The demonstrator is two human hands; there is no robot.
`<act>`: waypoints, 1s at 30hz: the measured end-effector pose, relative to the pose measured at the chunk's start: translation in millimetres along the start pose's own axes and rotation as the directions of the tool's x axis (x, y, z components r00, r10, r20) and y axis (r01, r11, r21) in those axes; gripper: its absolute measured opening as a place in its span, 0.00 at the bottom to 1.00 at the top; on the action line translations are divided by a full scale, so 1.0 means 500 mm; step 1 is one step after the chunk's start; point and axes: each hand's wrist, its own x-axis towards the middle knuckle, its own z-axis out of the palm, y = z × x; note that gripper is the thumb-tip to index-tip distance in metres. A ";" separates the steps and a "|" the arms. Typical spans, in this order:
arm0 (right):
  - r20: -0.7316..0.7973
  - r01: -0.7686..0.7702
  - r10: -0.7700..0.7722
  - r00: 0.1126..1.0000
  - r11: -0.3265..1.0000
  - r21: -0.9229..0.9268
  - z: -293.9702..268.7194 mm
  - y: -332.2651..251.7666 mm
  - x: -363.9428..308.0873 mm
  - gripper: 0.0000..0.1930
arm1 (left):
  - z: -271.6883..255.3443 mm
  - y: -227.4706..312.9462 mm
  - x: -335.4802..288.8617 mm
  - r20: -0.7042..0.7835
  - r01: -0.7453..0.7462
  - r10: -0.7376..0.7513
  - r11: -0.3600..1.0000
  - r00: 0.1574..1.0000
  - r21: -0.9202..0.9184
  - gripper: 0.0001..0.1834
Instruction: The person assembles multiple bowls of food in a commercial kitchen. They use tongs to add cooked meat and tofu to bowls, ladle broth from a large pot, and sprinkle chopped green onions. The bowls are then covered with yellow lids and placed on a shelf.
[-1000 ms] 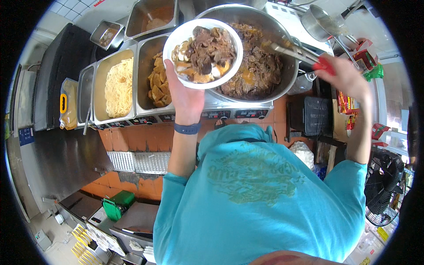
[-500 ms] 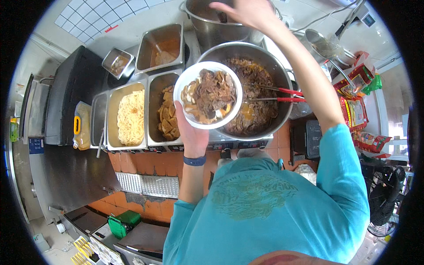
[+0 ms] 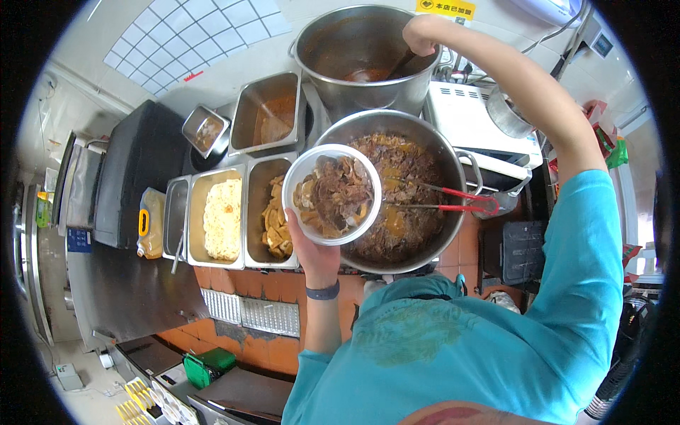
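Note:
My left hand (image 3: 317, 256) holds up a round white plastic bowl (image 3: 334, 239) from below, tipped toward me. Sliced brown meat (image 3: 336, 188) lies in it over paler pieces. Behind the bowl is a wide steel pot (image 3: 453, 152) of dark stewed meat, with red-handled tongs (image 3: 464, 207) resting across its right side. At the far side stands a tall steel pot (image 3: 368, 95) with reddish-brown broth. My right hand (image 3: 423, 35) is closed round the dark handle of a ladle (image 3: 402, 65) that slants into this pot; its bowl end is partly sunk in the broth.
Left of the bowl are steel pans with brown slices (image 3: 276, 216), pale noodles (image 3: 223, 219) and reddish liquid (image 3: 273, 127). A yellow-handled jug (image 3: 150, 223) stands farther left. Right of the pots sits a white appliance (image 3: 471, 117), with a black bin (image 3: 520, 251) below.
My right hand, earlier spread above the tall pot, has closed round the ladle handle. The view has tilted so more of the tall pot shows. My left hand still holds the bowl.

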 end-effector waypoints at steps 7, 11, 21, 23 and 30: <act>-0.061 0.068 -0.046 0.997 0.907 0.415 0.069 0.053 0.010 0.17 | 0.039 -0.014 0.040 -0.027 0.004 -0.002 0.998 1.000 0.066 0.33; -0.164 0.053 0.018 0.986 0.907 0.418 0.098 0.026 0.024 0.10 | 0.056 -0.005 0.068 0.073 -0.021 0.014 0.995 0.997 0.094 0.33; -0.392 0.112 0.138 0.909 0.828 0.549 0.118 0.003 -0.074 0.16 | 0.042 0.043 0.194 0.111 -0.116 0.102 0.985 0.989 0.129 0.34; -0.389 0.108 0.140 0.910 0.829 0.549 0.130 0.019 -0.116 0.19 | 0.030 0.054 0.226 0.119 -0.104 0.095 0.992 0.988 0.073 0.34; -0.437 0.124 0.217 0.873 0.768 0.628 0.161 0.085 -0.291 0.21 | 0.022 0.073 0.325 0.177 -0.052 0.047 0.998 0.983 0.028 0.35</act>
